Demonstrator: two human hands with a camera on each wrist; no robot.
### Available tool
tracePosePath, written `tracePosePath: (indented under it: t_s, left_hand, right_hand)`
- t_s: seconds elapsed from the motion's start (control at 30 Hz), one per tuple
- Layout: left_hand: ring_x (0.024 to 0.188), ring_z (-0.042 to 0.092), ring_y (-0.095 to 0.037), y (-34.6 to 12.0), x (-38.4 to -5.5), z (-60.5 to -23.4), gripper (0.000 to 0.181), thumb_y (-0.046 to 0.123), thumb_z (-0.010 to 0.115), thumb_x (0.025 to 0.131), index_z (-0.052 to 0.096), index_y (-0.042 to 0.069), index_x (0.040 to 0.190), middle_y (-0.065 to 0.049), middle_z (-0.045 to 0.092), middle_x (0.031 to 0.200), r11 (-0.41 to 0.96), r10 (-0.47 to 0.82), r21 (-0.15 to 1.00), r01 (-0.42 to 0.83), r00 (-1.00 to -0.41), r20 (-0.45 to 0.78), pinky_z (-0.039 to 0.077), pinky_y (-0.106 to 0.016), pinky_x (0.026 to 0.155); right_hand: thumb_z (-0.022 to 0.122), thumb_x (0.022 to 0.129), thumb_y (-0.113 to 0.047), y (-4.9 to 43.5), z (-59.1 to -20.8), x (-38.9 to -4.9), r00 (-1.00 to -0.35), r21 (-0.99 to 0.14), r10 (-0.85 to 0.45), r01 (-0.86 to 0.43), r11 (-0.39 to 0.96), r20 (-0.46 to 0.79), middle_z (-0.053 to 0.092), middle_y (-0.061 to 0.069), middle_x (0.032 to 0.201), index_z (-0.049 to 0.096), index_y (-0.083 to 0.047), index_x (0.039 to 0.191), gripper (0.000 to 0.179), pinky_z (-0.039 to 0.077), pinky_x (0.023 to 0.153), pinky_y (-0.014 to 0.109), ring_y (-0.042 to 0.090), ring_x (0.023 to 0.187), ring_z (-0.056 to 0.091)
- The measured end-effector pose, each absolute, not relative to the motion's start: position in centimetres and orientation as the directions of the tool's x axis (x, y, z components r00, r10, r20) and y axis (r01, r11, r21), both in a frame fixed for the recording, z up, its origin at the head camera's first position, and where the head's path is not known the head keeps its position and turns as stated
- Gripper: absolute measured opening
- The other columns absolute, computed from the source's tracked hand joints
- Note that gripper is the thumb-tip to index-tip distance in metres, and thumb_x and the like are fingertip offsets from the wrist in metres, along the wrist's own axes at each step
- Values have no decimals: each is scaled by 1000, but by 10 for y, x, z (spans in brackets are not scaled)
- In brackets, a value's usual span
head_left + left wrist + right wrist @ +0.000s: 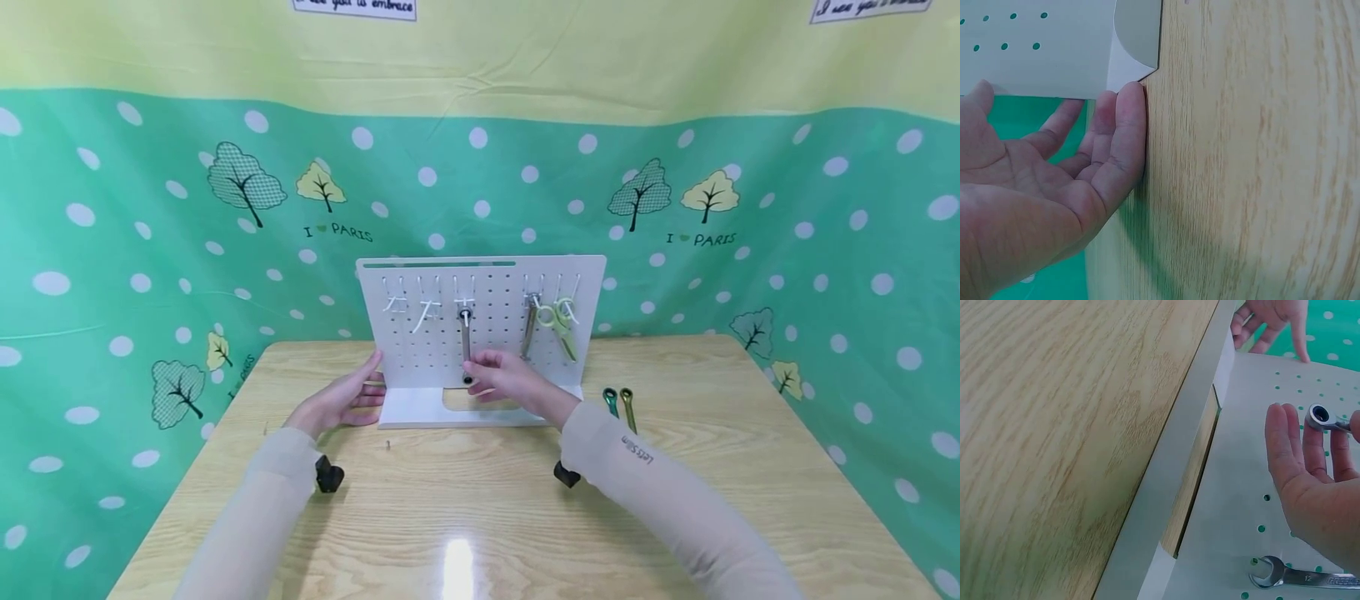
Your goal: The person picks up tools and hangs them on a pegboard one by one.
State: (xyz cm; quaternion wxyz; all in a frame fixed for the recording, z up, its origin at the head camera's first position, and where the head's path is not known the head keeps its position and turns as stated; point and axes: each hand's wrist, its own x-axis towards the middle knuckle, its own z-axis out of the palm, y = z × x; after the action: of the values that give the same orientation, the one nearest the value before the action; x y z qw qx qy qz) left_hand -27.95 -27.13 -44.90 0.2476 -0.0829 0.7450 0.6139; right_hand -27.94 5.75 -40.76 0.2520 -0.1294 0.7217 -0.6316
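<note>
A silver ratchet wrench (466, 340) hangs upright by its upper ring from a hook in the middle of the white pegboard (491, 367). My right hand (512, 381) pinches its lower part between thumb and fingers, and the lower ring (1329, 424) sticks out past the fingers in the right wrist view. At the board's left edge, my left hand (347, 398) rests with fingers extended; in the left wrist view its fingertips (1130, 94) touch the base corner. Another silver wrench (529, 329) and green-handled scissors (562, 327) hang to the right.
Two bare white hooks (426, 312) project from the board's left side. On the wooden table (420, 517), a green wrench (611, 400) and a gold wrench (628, 408) lie right of the board, partly behind my right sleeve. A polka-dot curtain (480, 175) stands behind.
</note>
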Motion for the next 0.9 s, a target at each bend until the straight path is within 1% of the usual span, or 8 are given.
tracePosePath:
  t_s: [0.17, 0.3, 0.47, 0.63, 0.77, 0.9]
  left_hand:
    - [122, 50, -30, -271, -281, -450, 105, 84, 40, 89, 32, 1, 153, -22, 43, 143, 233, 179, 874, -427, -865, -470, 57, -42, 90]
    - [122, 51, -30, -271, -280, -451, 104, 83, 40, 89, 32, 1, 153, -22, 44, 142, 234, 176, 873, -429, -864, -472, 57, -42, 89]
    - [123, 51, -31, -272, -280, -451, 104, 83, 40, 90, 33, 1, 152, -22, 44, 142, 239, 182, 874, -423, -864, -469, 57, -42, 90]
    - [123, 51, -31, -272, -279, -451, 104, 83, 40, 90, 33, 0, 153, -22, 45, 142, 237, 184, 875, -422, -865, -467, 57, -42, 91]
    - [124, 51, -31, -272, -278, -450, 104, 82, 40, 90, 32, 0, 153, -22, 44, 143, 229, 191, 876, -425, -863, -469, 56, -43, 92]
    - [124, 50, -32, -273, -278, -450, 104, 82, 41, 90, 32, 0, 153, -23, 44, 143, 222, 188, 879, -423, -866, -464, 56, -43, 92]
  right_hand:
    - [62, 103, -31, 57, -408, -280, -846, -975, -493, 130, 181, -204, 60, 21, 125, 55, 3, 132, 45, 55, 95, 51, 43, 113, 64]
    - [62, 103, -31, 56, -409, -281, -844, -973, -492, 139, 186, -215, 59, 22, 127, 57, 1, 130, 43, 55, 94, 51, 44, 112, 64]
    - [60, 104, -29, 56, -407, -283, -851, -967, -465, 172, 189, -243, 60, 17, 122, 55, 2, 132, 42, 53, 97, 55, 46, 115, 62]
    - [59, 105, -26, 56, -409, -289, -865, -966, -438, 175, 190, -243, 61, 13, 113, 57, 4, 130, 39, 55, 93, 53, 45, 111, 64]
    - [60, 104, -27, 57, -410, -293, -867, -962, -423, 205, 180, -264, 61, 13, 115, 58, 3, 130, 40, 55, 93, 52, 45, 112, 64]
    - [62, 103, -29, 56, -410, -295, -869, -958, -406, 231, 170, -281, 61, 13, 116, 59, 2, 129, 41, 54, 95, 54, 45, 113, 63]
